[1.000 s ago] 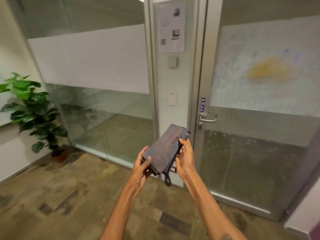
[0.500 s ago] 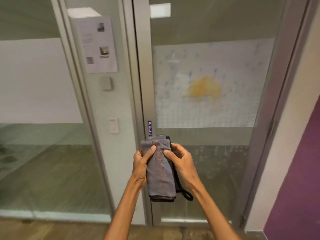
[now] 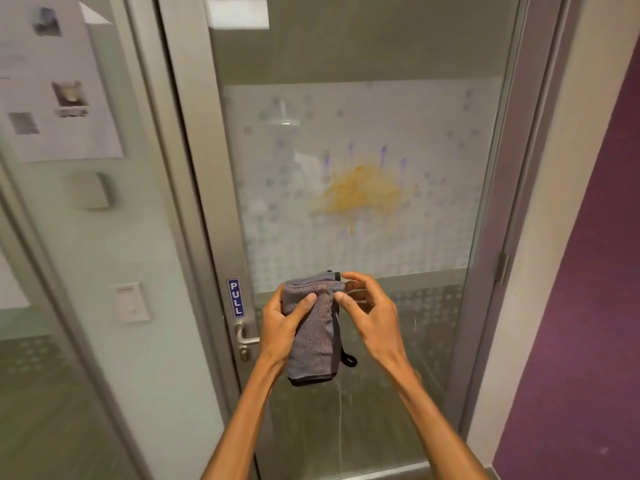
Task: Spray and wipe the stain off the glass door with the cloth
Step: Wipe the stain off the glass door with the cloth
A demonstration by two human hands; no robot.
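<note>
An orange-yellow stain (image 3: 360,192) with purple drips above it sits on the frosted band of the glass door (image 3: 433,306), straight ahead. A folded grey cloth (image 3: 317,337) with a black edge and a black loop hangs in front of the lower glass. My left hand (image 3: 282,327) grips the cloth, thumb pressed across its front. My right hand (image 3: 370,313) is beside the cloth's top right corner, fingers spread and only fingertips near the fabric. No spray bottle is in view.
The door's metal handle (image 3: 247,336) and a blue PULL label (image 3: 235,297) are left of the cloth. A paper notice (image 3: 52,81), a grey box (image 3: 91,190) and a wall switch (image 3: 131,303) are on the left panel. A purple wall (image 3: 588,271) stands at the right.
The view has closed in on the door, so the stain looks larger. My right hand has loosened from the cloth and opened its fingers; my left hand keeps its grip.
</note>
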